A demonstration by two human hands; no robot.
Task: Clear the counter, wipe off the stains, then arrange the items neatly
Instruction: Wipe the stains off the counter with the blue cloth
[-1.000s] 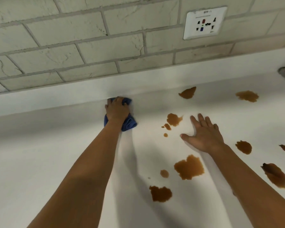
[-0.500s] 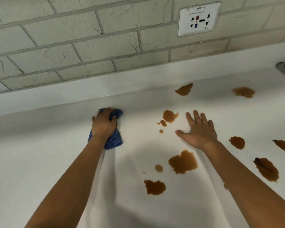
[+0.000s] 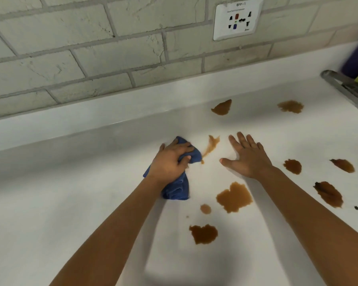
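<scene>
Your left hand [image 3: 171, 162] presses a bunched blue cloth [image 3: 177, 187] onto the white counter [image 3: 50, 203], fingers and thumb curled around its folds, the cloth's right edge touching a smeared brown streak [image 3: 211, 146]. Your right hand [image 3: 249, 157] lies flat on the counter just right of that streak, fingers straight and slightly spread, thumb out to the side. Brown stains [image 3: 234, 197] dot the counter around and right of this hand, below a wall socket [image 3: 238, 18] and beside a metal rack [image 3: 347, 85].
</scene>
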